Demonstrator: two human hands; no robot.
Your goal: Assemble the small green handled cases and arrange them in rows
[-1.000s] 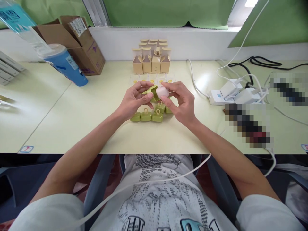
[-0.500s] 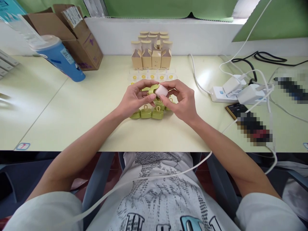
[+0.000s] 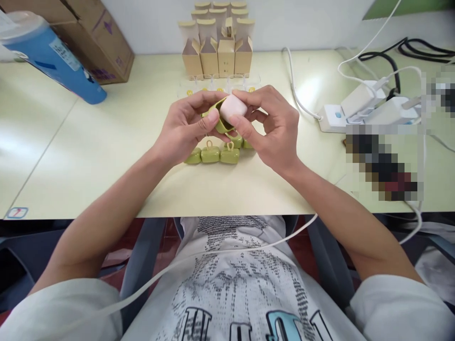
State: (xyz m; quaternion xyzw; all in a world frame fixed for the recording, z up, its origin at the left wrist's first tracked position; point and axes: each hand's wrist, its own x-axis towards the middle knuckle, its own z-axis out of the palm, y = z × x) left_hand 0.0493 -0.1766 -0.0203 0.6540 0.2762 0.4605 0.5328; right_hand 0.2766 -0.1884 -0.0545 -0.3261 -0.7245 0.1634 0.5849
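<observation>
My left hand [image 3: 185, 124] is closed round a glossy olive-green cover [image 3: 222, 125], whose open mouth faces right. Between the thumb and fingers of my right hand [image 3: 277, 129] is a smooth, pale pink-white rounded block [image 3: 233, 109], like an earbud case. Its left edge sits at the mouth of the cover, partly inside; how deep it goes is hidden. Below the hands, several similar green covers [image 3: 210, 155] with cream loops stand on the table, some of them covered by my fingers.
Small open cardboard boxes [image 3: 226, 57] stand in rows by the wall. Clear plastic packs with yellow marks [image 3: 189, 91] lie before them. A blue cup [image 3: 59, 61] and a large carton [image 3: 110, 47] are at left. A white power strip [image 3: 330, 118] with cables is at right.
The view has tipped down and closer, so the hands look larger. The block has turned and now stands further out of the cover, showing more of the cover's dark inside.
</observation>
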